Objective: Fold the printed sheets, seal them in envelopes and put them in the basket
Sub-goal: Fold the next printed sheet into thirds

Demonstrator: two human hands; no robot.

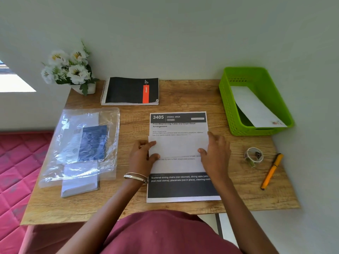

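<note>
A printed sheet point(181, 186) headed "3405 DINING AREA" lies flat on the wooden table point(183, 96) in front of me. Across its middle lies a blank white folded paper point(178, 146); whether it is a folded sheet or an envelope, I cannot tell. My left hand point(142, 155) pinches its left end and my right hand point(215, 153) grips its right end. A stack of white envelopes point(79, 186) sticks out from under a clear plastic bag point(80, 142) at the left. The green basket point(227, 99) at the back right holds one white envelope point(255, 107).
A tape roll point(254, 155) and an orange pen point(271, 171) lie to the right of the sheet. A black spiral notebook point(130, 90) and a pot of white flowers point(70, 68) stand at the back by the wall. A pink quilted bed point(16, 171) borders the table's left.
</note>
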